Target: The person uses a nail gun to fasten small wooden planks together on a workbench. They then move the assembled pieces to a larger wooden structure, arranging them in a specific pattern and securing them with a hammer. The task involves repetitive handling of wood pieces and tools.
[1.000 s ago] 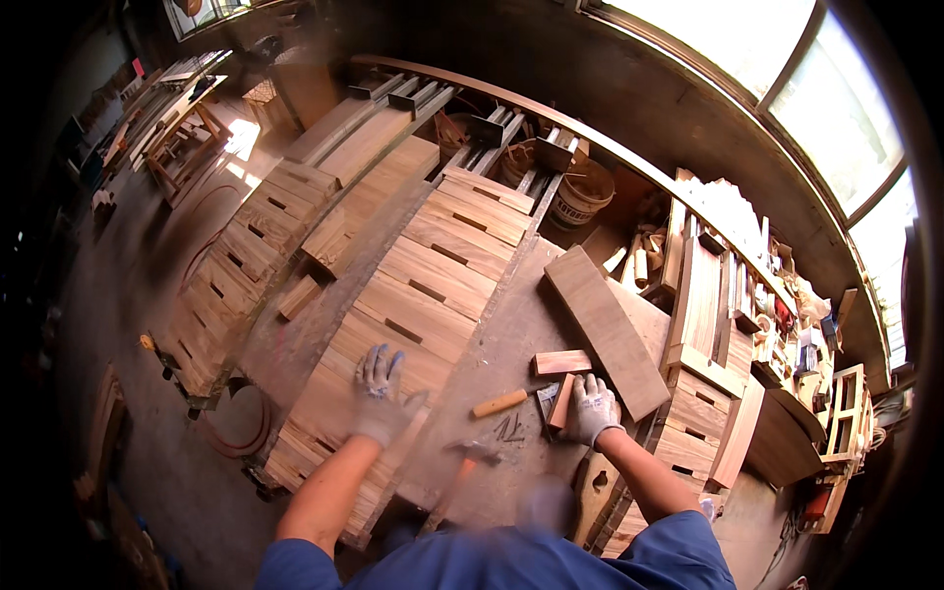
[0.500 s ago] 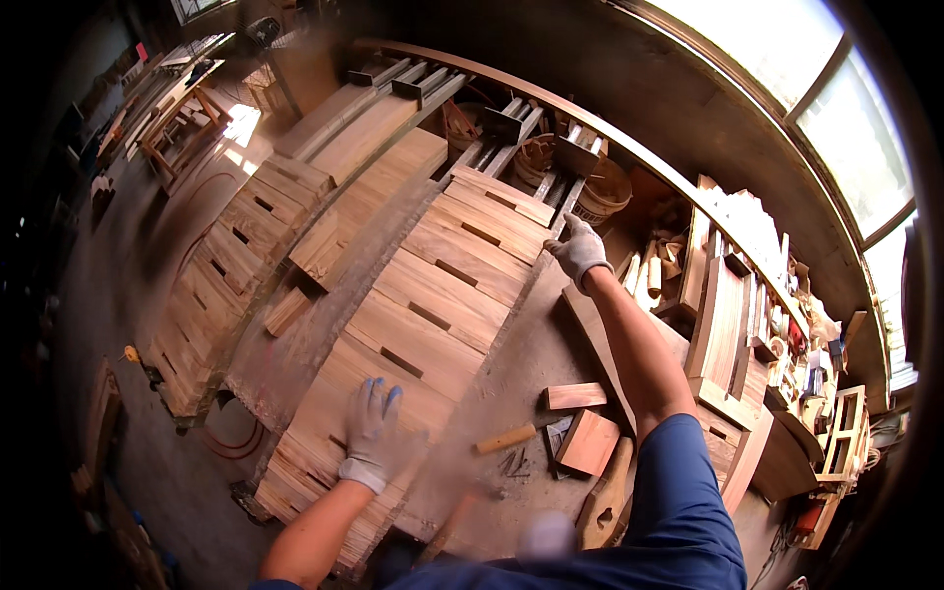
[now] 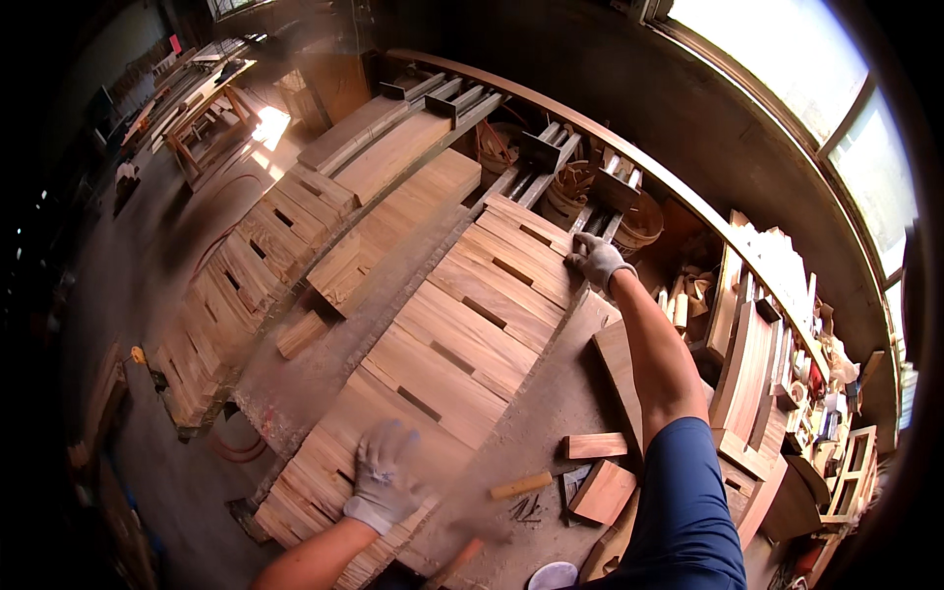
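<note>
A row of pale wooden boards [image 3: 452,359], laid side by side and each with a narrow slot, runs diagonally across the workbench [image 3: 551,413]. My left hand [image 3: 382,477], in a white glove, rests palm down with outstretched fingers on the near boards; it is slightly blurred. At the far right corner of the row, my gloved right hand [image 3: 598,261] has its fingers curled against the end edge of a board. A hammer [image 3: 457,560] with a blurred head lies by the near boards. To its right are a wooden stick [image 3: 521,485] and several nails [image 3: 526,508].
Wood blocks [image 3: 603,492] lie right of the nails. A second row of slotted boards [image 3: 236,280] and a thick beam [image 3: 403,231] are at the left. Metal clamp bars [image 3: 551,162] and buckets [image 3: 639,221] stand beyond. Stacked timber and tools crowd the right side by the window.
The view has shifted, so the bench sits further right and lower. My right fingers, more extended before, now curl at the board's edge. My left hand stays on the near boards.
</note>
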A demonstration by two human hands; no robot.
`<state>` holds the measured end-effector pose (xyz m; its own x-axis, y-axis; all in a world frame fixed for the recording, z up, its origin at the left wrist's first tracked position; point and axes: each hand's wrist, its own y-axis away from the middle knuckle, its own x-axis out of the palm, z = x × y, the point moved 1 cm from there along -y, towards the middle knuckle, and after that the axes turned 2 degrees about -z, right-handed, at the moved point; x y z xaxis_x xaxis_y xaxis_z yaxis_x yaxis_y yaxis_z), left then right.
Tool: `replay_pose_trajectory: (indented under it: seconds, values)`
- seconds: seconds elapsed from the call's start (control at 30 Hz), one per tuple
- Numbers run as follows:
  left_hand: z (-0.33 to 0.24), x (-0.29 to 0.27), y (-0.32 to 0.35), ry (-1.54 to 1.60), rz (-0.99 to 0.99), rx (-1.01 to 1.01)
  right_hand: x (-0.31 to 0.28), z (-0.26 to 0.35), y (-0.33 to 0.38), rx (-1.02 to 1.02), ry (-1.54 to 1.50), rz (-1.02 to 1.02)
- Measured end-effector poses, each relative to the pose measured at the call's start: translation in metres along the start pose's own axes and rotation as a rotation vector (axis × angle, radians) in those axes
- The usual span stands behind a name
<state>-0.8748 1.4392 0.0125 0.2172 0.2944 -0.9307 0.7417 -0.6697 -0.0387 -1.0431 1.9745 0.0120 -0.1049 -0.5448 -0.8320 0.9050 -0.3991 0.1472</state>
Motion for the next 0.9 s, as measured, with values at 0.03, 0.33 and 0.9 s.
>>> replay_pose_trajectory:
  seconds: [0.03, 0.33, 0.9]
  values:
    - [0.000, 0.000, -0.001, 0.010, -0.009, -0.013, 0.003, 0.002, -0.002, -0.071, 0.066, -0.045]
    - [-0.001, 0.001, -0.001, -0.068, 0.000, 0.036, -0.008, -0.006, 0.009, -0.046, 0.019, -0.003]
    - [-0.003, 0.007, 0.010, -0.136, 0.067, -0.072, 0.007, 0.022, 0.069, -0.042, 0.047, -0.361]
